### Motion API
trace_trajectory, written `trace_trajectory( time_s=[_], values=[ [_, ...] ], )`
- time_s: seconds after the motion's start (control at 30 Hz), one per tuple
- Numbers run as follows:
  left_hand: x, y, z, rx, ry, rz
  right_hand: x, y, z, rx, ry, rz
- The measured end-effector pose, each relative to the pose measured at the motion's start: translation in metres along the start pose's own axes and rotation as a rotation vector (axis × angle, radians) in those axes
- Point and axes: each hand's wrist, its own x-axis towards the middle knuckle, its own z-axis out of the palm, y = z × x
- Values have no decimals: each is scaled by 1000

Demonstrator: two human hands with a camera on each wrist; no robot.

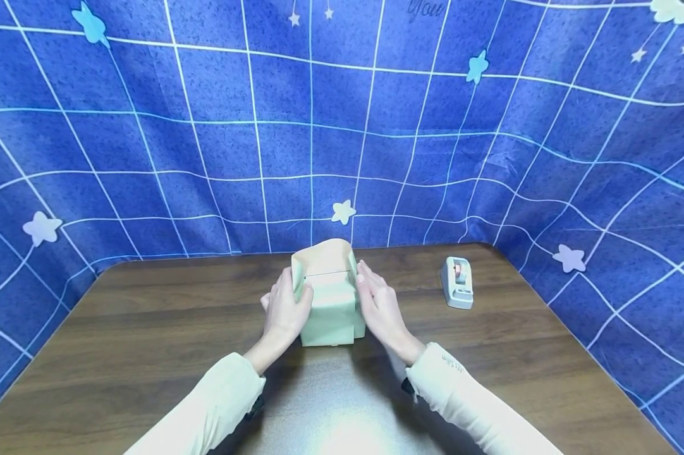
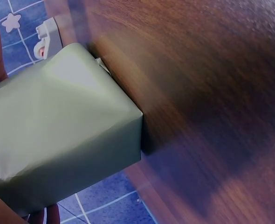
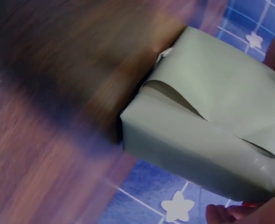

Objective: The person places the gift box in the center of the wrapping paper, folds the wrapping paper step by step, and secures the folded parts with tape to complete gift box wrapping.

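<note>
A box wrapped in pale green paper (image 1: pixel 327 319) stands on the table between both hands, its upper paper edge rising in an unfolded flap with a beige inner side. My left hand (image 1: pixel 285 308) grips its left side, thumb on the near face and fingers round the side. My right hand (image 1: pixel 380 308) lies along the right side with its fingers fairly straight, pressing the paper. In the right wrist view, an overlapping paper edge (image 3: pixel 184 100) gapes loosely on the wrapped box (image 3: pixel 198 149). The left wrist view shows a smoother face of the box (image 2: pixel 63 112).
A white tape dispenser (image 1: pixel 458 283) stands on the brown wooden table (image 1: pixel 177 328), right of the hands. Behind and around the table hangs a blue cloth (image 1: pixel 330 151) with white grid lines and stars.
</note>
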Motion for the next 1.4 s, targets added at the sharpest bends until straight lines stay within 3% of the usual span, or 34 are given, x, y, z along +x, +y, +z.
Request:
trace_trajectory(
  time_s=[0.13, 0.23, 0.47, 0.53, 0.6, 0.77, 0.87, 1.4],
  values=[
    [0, -1, 0, -1, 0, 12, 8, 5, -5, 145, 78, 69],
    [0, -1, 0, 0, -2, 17, 13, 10, -8, 254, 73, 123],
    [0, -3, 1, 8, 5, 26, 19, 18, -9, 488, -100, 340],
    [1, -4, 1, 11, 3, 25, 19, 21, -9, 516, -152, 367],
    [1, -5, 1, 10, 1, 26, 20, 30, -8, 556, -202, 327],
    [0, -4, 1, 9, 0, 31, 22, 32, -11, 521, -294, 306],
    [1, -3, 1, 16, 2, 35, 25, 26, -13, 458, -329, 355],
    [0, -2, 1, 22, -5, 33, 36, 19, -16, 333, -404, 395]
  ],
)
